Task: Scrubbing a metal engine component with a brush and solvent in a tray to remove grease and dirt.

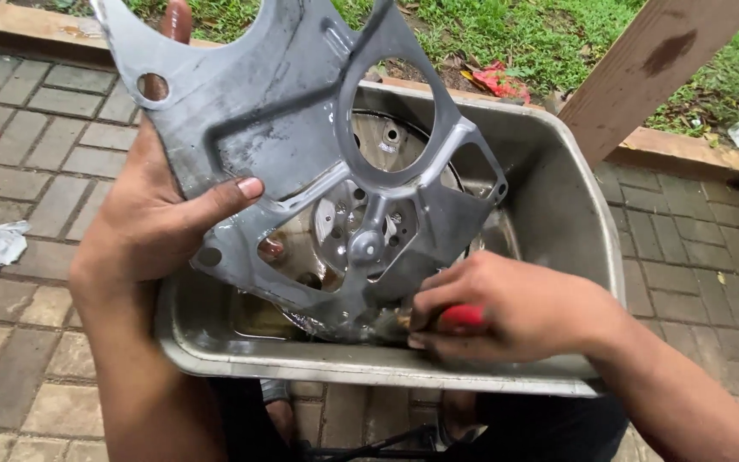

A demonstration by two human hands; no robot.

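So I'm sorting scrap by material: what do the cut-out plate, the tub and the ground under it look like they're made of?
Plate: looks like cast or stamped grey metal, perhaps aluminium; dull wet sheen, raised ribs, clean holes. The left hand holds it; the right hand grips a red-handled tool at its lower edge.
Tub: seemingly stainless steel; brushed, reflective walls, rolled rim.
Ground: brick or concrete pavers, matte, with joints.
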